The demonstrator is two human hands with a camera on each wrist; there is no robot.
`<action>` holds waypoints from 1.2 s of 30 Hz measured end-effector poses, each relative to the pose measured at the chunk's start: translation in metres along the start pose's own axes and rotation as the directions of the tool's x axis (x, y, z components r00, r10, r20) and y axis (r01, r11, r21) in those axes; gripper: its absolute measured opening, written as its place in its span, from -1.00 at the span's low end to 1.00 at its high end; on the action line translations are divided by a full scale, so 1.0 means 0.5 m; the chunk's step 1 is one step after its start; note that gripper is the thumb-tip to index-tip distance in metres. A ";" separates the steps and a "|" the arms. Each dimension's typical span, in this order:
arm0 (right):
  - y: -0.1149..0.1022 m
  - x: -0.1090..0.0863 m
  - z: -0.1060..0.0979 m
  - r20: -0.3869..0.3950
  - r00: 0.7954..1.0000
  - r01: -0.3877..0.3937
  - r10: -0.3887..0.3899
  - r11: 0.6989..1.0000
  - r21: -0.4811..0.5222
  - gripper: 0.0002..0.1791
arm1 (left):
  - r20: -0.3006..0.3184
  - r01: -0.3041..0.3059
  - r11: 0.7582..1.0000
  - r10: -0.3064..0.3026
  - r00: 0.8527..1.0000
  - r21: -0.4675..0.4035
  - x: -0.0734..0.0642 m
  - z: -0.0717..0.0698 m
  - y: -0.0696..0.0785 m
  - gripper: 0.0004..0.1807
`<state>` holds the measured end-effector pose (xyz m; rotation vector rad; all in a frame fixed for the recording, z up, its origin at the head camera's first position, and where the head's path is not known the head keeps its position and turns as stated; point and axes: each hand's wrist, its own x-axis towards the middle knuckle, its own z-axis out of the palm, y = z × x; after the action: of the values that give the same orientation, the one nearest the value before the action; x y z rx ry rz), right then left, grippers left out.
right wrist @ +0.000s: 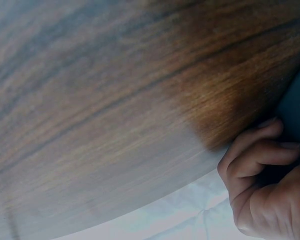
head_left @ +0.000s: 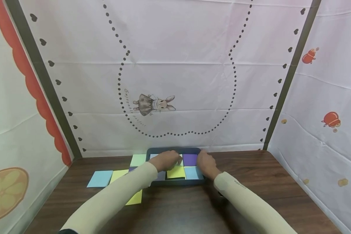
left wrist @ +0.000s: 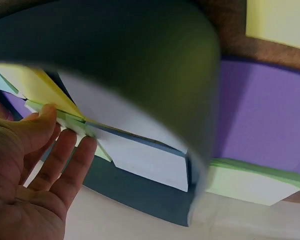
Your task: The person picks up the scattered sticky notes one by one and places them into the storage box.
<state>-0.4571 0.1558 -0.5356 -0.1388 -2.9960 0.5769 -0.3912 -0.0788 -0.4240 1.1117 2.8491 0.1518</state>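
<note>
A dark blue tray [head_left: 175,183] stands on the table near the back wall, with several sticky note pads in two rows. My left hand [head_left: 167,160] reaches over its middle. In the left wrist view, the left hand [left wrist: 37,165] pinches a light green sticky note pad [left wrist: 101,145] in the back row, thumb on one side and fingers on the other. My right hand [head_left: 207,164] grips the tray's right wall beside a purple pad [head_left: 190,159] and a light blue pad [head_left: 193,173]. Its fingers curl in the right wrist view [right wrist: 265,175]. A yellow pad [head_left: 176,172] lies in the front row.
Left of the tray, more pads lie on the brown wooden table [head_left: 175,211]: a light green pad [head_left: 138,160], a light blue pad [head_left: 100,178] and yellow ones [head_left: 136,197]. The left sleeve partly covers this group. A printed white cloth [head_left: 178,81] stands behind the table.
</note>
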 end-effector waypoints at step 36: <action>0.003 -0.001 -0.013 0.083 0.996 -0.025 0.019 0.996 0.082 -0.62 | -0.334 0.125 0.990 -0.142 0.932 -0.072 -0.104 -0.010 -0.335 -0.80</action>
<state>-0.4558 0.1597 -0.5300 -0.1461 -3.0468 0.7249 -0.4663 -0.2370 -0.4376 0.9587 3.1882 0.4445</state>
